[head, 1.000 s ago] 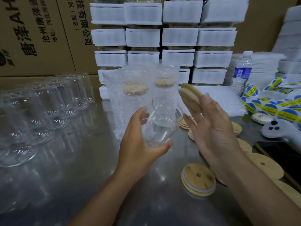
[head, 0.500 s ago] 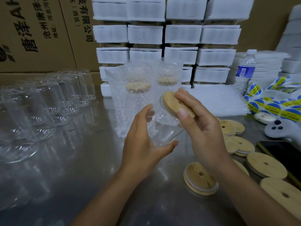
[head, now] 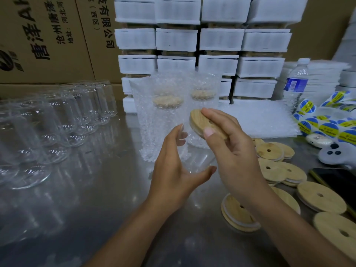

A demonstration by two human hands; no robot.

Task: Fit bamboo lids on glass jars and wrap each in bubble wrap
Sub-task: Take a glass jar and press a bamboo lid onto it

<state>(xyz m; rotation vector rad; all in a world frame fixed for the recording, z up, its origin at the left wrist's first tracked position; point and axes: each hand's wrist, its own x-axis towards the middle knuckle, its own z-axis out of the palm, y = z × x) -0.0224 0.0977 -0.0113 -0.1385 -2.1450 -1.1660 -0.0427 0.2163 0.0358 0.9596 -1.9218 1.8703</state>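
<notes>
My left hand (head: 173,170) grips a clear glass jar (head: 198,160), tilted with its mouth up and to the right. A round bamboo lid (head: 200,122) sits on that mouth, and my right hand (head: 231,151) holds it there with fingers over the top and thumb on the near edge. Just behind stand two lidded jars wrapped in bubble wrap (head: 163,116). Several loose bamboo lids (head: 273,170) lie on the steel table to the right. Several bare glass jars (head: 57,122) stand in rows at the left.
White foam-wrapped packs (head: 217,39) are stacked at the back, with cardboard boxes (head: 48,35) to the left. A flat bubble wrap sheet (head: 260,120), a water bottle (head: 294,83), sticker rolls (head: 327,124), a white controller (head: 335,153) and a dark phone (head: 339,182) crowd the right side.
My right hand brought the bamboo lid from beside the jar down onto its mouth. The left hand kept its grip on the jar and tilted it slightly.
</notes>
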